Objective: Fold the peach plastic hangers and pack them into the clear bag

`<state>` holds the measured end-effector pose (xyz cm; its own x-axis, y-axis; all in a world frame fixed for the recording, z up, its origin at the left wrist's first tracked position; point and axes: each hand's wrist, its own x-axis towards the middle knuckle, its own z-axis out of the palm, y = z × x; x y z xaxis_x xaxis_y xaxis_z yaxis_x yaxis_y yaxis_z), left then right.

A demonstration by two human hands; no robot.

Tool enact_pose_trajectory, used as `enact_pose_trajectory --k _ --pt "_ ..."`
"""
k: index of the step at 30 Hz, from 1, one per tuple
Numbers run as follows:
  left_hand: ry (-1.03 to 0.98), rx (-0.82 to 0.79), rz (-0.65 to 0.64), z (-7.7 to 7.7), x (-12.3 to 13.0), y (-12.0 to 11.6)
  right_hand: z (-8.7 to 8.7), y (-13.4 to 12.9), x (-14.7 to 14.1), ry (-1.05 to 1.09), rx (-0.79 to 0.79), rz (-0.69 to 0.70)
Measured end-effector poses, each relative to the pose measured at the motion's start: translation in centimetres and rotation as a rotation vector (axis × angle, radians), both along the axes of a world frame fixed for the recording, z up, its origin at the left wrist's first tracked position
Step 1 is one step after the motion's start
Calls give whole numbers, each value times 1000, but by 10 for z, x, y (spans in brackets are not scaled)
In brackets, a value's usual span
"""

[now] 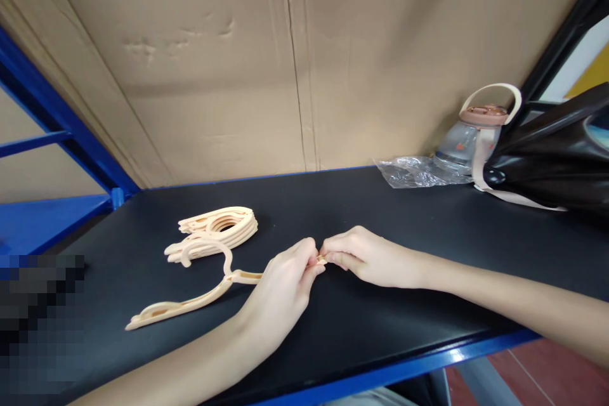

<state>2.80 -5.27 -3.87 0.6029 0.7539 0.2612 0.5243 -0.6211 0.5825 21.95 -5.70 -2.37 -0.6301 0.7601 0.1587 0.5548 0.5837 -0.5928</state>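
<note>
A cream plastic clothes hanger (209, 297) lies unfolded at the middle of the table, its hook curving up on the left. My left hand (291, 276) is closed around the hanger's right arm. At that arm's tip, the fingers of my right hand (361, 257) pinch the end, nearly touching my left fingertips. Only a sliver of the tip shows between the two hands. Behind the hanger's hook sits a stack of several folded hangers (238, 238) of the same cream colour.
On the black tabletop (304, 209), a crumpled clear plastic bag (409, 172) lies beside a water bottle (464, 143) with a strap. A black bag (556, 152) rests at the right. Cardboard (228, 76) walls the back, and a blue frame (90, 146) stands left.
</note>
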Motion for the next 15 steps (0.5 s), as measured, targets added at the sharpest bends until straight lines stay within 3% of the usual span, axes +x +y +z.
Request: enact_pose_trajectory --k 6,12,15 --pt "28 -36 19 5 1 1 3 -1 1 -3 -69 18" --pt "-2 -197 19 11 0 13 5 -2 2 -60 62 -124" --pt "-7 -179 2 12 -1 15 6 -4 3 -69 86 -101"
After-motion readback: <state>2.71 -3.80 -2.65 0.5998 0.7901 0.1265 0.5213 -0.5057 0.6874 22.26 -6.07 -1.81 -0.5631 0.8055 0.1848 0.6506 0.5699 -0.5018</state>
